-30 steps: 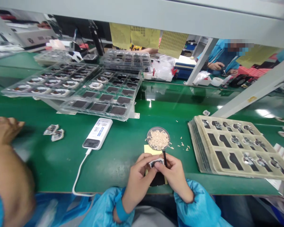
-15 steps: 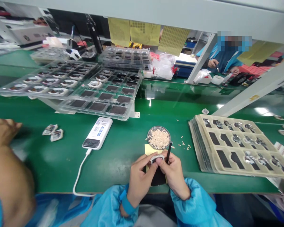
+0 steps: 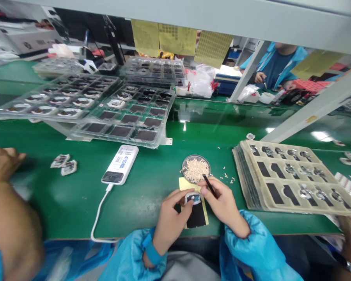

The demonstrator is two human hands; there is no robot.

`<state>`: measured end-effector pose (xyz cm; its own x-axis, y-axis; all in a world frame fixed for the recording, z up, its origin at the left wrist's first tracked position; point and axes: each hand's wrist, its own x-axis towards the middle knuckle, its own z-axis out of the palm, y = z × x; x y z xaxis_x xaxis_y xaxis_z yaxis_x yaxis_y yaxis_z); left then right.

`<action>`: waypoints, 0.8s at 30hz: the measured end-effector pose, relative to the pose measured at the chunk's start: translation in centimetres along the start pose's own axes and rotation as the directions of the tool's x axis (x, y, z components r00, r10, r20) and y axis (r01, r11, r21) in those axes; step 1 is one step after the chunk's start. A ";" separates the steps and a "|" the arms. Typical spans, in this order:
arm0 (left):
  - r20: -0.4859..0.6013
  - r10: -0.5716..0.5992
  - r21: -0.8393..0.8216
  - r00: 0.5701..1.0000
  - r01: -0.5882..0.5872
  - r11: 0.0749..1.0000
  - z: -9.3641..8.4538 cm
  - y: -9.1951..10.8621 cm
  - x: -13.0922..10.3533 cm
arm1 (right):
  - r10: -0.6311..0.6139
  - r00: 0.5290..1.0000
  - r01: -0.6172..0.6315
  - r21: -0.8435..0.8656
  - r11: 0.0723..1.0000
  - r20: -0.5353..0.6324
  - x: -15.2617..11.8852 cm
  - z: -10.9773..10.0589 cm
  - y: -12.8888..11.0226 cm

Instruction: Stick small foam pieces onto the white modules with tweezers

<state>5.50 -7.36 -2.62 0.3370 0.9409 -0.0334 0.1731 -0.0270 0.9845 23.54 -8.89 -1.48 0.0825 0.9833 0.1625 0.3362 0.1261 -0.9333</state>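
Note:
Between the fingers of my left hand (image 3: 172, 212) is a small white-rimmed part (image 3: 192, 198) with a dark blue face, held over a yellow sheet with a black pad (image 3: 197, 217). My right hand (image 3: 220, 201) is closed round a thin black tool (image 3: 210, 185), whose tip points up and left at the edge of a round dish (image 3: 195, 169) full of small pale pieces. A few such pieces (image 3: 232, 180) lie loose on the green table right of the dish.
Clear trays (image 3: 128, 117) stand raised at the back left. A white power bank (image 3: 120, 164) with a cable and two white-rimmed parts (image 3: 68, 167) lie left. A beige tray stack (image 3: 298, 175) sits right. Other people's arms (image 3: 10, 207) show at both sides.
My right hand has moved off the white-rimmed part to the right, and the black tool has tilted toward the dish. Another person's hand has come further into view at the lower right.

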 end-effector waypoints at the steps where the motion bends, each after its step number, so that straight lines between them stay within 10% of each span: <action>1: -0.010 0.024 0.049 1.000 -0.023 0.999 0.0 0.1 0.0 | -0.052 0.998 0.052 -0.019 0.998 0.025 0.2 -0.4 -0.3; 6: -0.011 0.079 0.135 0.997 -0.076 0.988 -0.2 0.3 0.0 | -0.213 0.956 0.228 -0.055 0.972 0.200 0.7 -0.9 -0.9; 15: 0.032 0.137 0.232 0.990 -0.141 0.963 -0.8 1.4 1.1 | -0.345 0.929 0.359 -0.097 0.928 0.138 1.1 -0.7 0.0; 24: 0.233 0.212 0.514 0.949 -0.306 0.801 -1.3 6.1 12.3 | -0.357 0.930 0.326 -0.260 0.909 -0.083 5.1 -3.0 0.6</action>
<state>9.52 4.50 3.18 0.5726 0.8083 0.1370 0.5115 -0.4828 0.7108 27.02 -4.24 -0.28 0.0347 0.8589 0.5109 0.5761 0.4005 -0.7125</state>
